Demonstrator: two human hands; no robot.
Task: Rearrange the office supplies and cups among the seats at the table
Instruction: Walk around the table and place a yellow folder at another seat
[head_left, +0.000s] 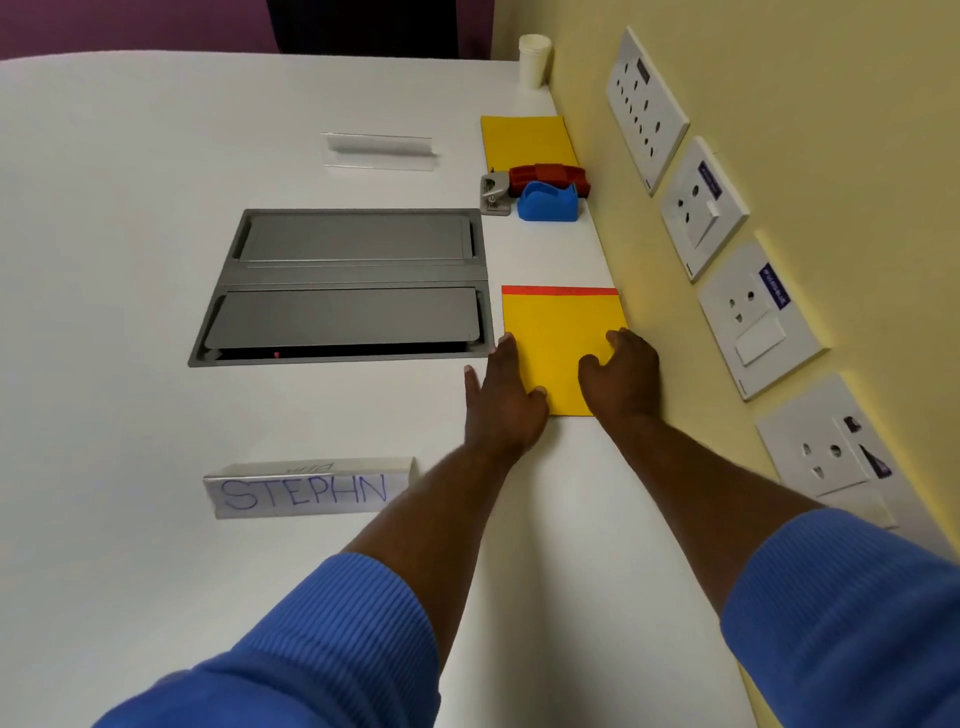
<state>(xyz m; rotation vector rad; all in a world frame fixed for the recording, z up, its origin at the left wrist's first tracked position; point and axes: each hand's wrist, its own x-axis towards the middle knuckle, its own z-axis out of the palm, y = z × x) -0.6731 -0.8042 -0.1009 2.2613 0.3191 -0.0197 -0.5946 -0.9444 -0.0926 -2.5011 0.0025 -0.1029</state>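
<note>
A yellow envelope with a red strip along its far edge lies flat on the white table beside the wall. My left hand rests on its near left corner, fingers spread and straight. My right hand lies flat on its near right part. Farther along the wall lie a second yellow envelope, a red stapler, a blue tape dispenser and a grey hole punch. A white paper cup stands at the far corner.
A grey cable hatch is set into the table centre. A name card reading STEPHN stands near me; a clear card holder stands at the far side. Wall sockets line the yellow wall on the right.
</note>
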